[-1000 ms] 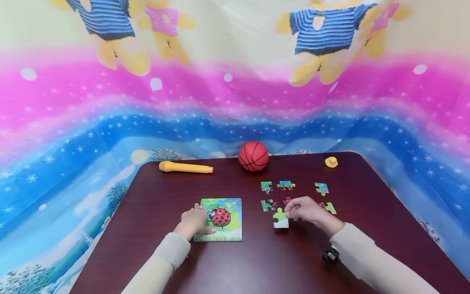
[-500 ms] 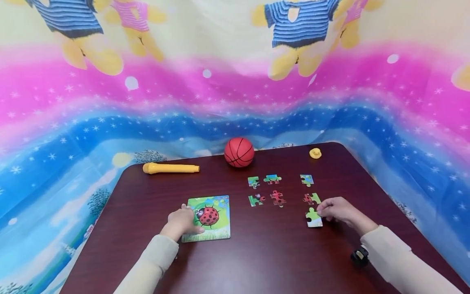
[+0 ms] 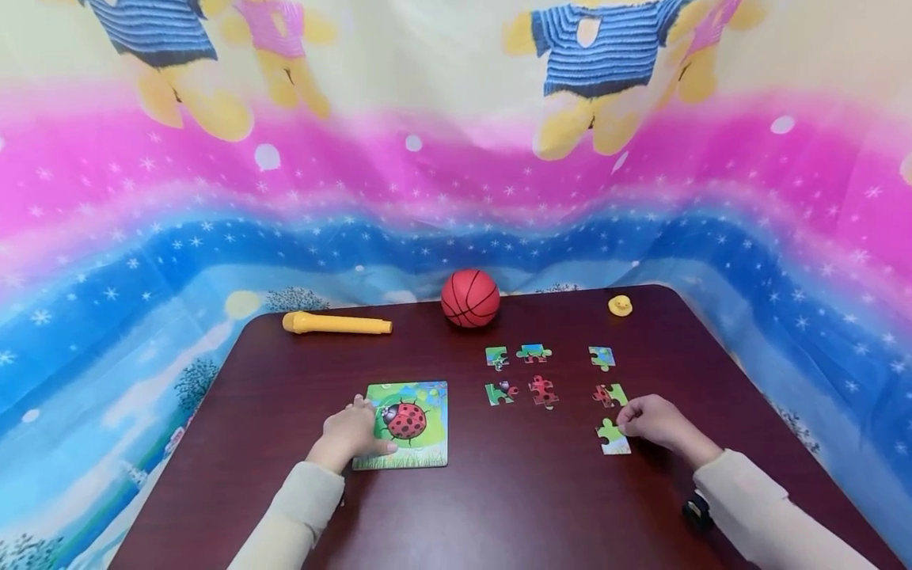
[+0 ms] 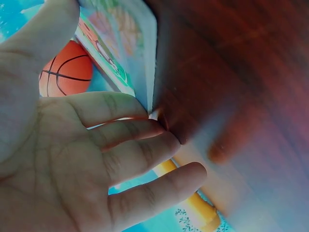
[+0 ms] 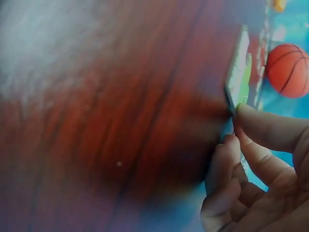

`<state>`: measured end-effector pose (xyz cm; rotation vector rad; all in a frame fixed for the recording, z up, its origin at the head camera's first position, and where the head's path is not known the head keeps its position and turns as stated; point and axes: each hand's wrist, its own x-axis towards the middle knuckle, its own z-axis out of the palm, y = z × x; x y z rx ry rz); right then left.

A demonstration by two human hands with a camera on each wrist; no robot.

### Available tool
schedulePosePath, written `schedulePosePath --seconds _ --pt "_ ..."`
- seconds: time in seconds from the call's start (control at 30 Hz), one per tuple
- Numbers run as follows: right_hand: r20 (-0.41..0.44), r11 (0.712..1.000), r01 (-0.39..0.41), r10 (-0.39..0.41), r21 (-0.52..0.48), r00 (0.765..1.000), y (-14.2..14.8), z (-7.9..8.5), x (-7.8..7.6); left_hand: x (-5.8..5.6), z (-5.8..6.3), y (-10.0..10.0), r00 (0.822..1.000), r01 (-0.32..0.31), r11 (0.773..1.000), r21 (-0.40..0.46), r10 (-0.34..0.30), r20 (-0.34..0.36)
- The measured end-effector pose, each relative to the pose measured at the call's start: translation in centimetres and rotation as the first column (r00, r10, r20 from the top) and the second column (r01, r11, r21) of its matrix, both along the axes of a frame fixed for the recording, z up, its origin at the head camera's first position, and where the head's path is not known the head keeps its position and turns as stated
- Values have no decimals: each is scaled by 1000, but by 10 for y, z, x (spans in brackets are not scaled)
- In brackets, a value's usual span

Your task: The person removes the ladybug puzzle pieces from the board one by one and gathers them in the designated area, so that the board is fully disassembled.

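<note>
My right hand [image 3: 659, 426] pinches a light-green and white jigsaw piece [image 3: 614, 439] by its right edge, thumb against fingertips. In the right wrist view the piece [image 5: 238, 67] is seen edge-on, low by the table. Just beyond it lies a red and green piece [image 3: 609, 395]; whether the two touch I cannot tell. On the left, a square ladybug picture board [image 3: 431, 396] lies flat. My left hand [image 3: 349, 433] rests at its left edge, thumb over the lower part. The left wrist view shows fairly straight fingers [image 4: 145, 154] beside the board's edge.
More jigsaw pieces lie apart: a red ladybug-body piece [image 3: 544, 391], a green one [image 3: 500, 393], and several blue-green ones behind, including a corner piece [image 3: 602, 357]. Along the back stand a yellow toy microphone [image 3: 338, 323], a red ball [image 3: 470, 298] and a yellow duck [image 3: 621, 305].
My right hand has carried the green and white piece rightward, from before the red body piece to below the right-hand column, then lowered it slightly. The left hand stays at the board.
</note>
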<state>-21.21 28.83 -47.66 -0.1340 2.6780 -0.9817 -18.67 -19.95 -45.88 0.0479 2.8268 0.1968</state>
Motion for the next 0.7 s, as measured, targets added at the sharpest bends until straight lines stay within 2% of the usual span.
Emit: schedulePosePath --seconds 0.2,0.3,0.4,0.53,0.7 --pt "-58 998 23 -20 53 998 1 -6 1 0 1 -1 1000 -5 1000 5 5 2" --pt "-85 998 22 -16 66 996 -1 -1 2 0 4 -2 1000 -6 1000 -2 6 4" --pt "-162 995 37 -21 97 987 -9 7 4 0 5 -4 1000 5 1000 -6 -4 13" --pt "-273 995 39 -11 96 962 -37 20 8 0 6 -8 999 11 1000 23 -12 37" --pt "-349 992 -49 87 117 933 -86 27 16 1 5 -14 997 9 996 92 -15 73"
